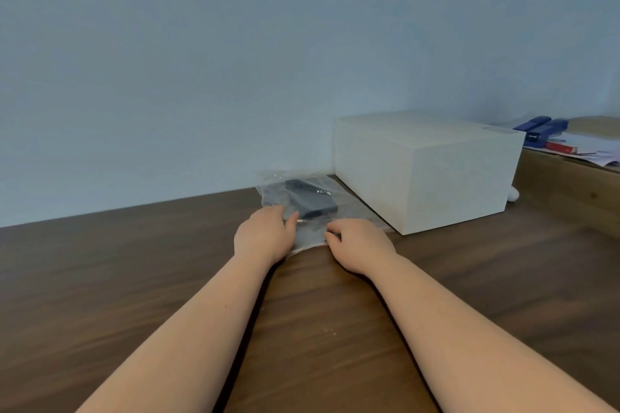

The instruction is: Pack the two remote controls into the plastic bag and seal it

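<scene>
Both hands, left hand (pixel 265 233) and right hand (pixel 359 245), pinch the thin, slippery clear plastic bag (pixel 302 198) at its 6 o'clock edge; dark rigid remote controls (pixel 310 199) weigh it on the brown wooden worktop (pixel 134 278).

Remotes (pixel 310 199) inside bag (pixel 312 211) on table (pixel 134 261); box (pixel 424 171) just right; stapler (pixel 541 131) behind box.

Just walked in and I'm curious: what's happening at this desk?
A person is packing dark remote controls into a clear plastic bag lying flat on the wooden desk. The remotes are already inside. The left hand and right hand both press on the bag's near edge, apparently sealing it. A white box sits just right.
</scene>
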